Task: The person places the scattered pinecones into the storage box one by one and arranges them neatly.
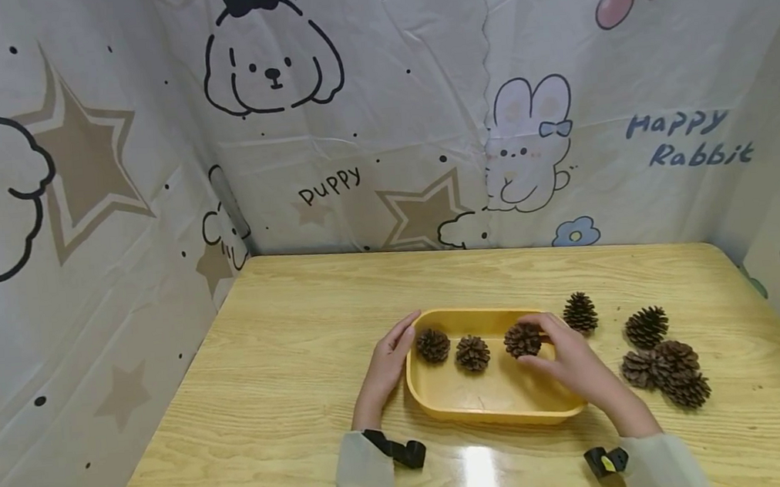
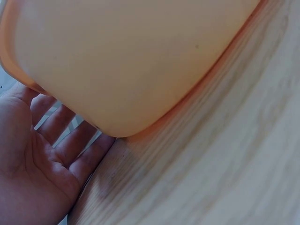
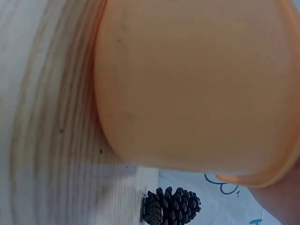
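Observation:
A yellow plastic bin (image 1: 489, 420) stands on the table, with two pine cones, one pine cone (image 1: 433, 346) by its left end and another pine cone (image 1: 472, 354) nearer the middle. My left hand (image 1: 385, 368) rests against the bin's left end; in the left wrist view its fingers (image 2: 75, 140) lie fairly straight along the outer wall. Over the bin's right half, my right hand (image 1: 570, 359) holds a third pine cone (image 1: 521, 339) between thumb and fingers. The right wrist view mostly shows the bin's outer wall (image 3: 197, 93), with the held cone hidden.
Right of the bin, several more pine cones lie on the wooden table (image 1: 287, 345): one cone (image 1: 580, 313) behind the right hand, another cone (image 1: 646, 327) farther right, and a tight cluster (image 1: 676, 369) in front of it. A printed curtain (image 1: 365, 122) hangs behind the table.

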{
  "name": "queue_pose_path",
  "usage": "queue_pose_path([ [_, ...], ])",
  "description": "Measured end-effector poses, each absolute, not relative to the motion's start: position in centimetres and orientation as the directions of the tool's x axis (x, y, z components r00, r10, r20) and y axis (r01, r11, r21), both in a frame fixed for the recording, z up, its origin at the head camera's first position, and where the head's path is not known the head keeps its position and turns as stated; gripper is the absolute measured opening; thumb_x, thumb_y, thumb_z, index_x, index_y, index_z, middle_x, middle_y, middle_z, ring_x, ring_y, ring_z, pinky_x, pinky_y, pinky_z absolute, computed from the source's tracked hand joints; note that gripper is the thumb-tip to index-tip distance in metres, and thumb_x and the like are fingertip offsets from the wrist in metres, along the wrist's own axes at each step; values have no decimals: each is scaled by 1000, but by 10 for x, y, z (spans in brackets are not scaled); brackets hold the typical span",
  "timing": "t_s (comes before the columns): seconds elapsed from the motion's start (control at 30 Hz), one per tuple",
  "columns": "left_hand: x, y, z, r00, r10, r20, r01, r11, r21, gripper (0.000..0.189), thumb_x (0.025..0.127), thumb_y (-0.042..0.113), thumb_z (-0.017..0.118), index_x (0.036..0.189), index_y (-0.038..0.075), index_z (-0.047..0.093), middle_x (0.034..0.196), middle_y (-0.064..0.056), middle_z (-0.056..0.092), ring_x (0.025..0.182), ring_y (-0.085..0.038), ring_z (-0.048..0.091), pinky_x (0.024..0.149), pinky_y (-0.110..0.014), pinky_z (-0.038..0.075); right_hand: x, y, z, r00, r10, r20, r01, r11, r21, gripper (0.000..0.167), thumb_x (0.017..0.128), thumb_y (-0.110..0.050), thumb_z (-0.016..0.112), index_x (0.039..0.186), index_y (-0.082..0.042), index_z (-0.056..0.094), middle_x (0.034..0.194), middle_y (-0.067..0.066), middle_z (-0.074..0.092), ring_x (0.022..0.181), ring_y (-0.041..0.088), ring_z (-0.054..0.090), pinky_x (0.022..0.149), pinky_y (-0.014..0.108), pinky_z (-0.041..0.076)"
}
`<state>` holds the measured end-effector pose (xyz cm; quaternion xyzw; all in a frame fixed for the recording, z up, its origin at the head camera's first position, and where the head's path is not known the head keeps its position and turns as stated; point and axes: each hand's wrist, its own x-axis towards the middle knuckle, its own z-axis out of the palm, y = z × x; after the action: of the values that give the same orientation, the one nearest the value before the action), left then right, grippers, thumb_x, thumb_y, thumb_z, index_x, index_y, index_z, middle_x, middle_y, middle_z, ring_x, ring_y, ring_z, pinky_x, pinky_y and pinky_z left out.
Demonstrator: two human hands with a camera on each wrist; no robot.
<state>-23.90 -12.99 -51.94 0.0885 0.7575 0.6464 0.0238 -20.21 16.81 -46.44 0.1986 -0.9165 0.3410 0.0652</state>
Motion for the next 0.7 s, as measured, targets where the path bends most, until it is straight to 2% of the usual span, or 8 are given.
queue_pose_path([
  [0.27,-237,-131,-520,-972,173,161,193,189,963,48,104,44,42,144,18,52,149,-10,50,141,-30,43,118,-46,37,-209,161,-466,-890,-379,254,-454,689,-565,52,82,-7,76,127,5,54,125,21,61,115,39,59,95,52,54],
  [0.5,-238,-131,-519,-983,164,85,110,148,983,45,104,38,44,145,18,51,151,-7,48,144,-27,40,121,-44,32,-211,153,-472,-854,-416,311,-520,694,-498,50,77,-4,79,120,4,56,116,18,63,106,38,62,90,52,55],
  [0.7,-238,-129,-520,-985,148,84,104,134,985,43,104,34,46,143,18,52,150,-6,49,143,-25,41,121,-43,32,-213,149,-472,-894,-413,173,-437,719,-540,48,83,-7,75,125,1,54,124,17,61,117,40,58,100,55,50],
])
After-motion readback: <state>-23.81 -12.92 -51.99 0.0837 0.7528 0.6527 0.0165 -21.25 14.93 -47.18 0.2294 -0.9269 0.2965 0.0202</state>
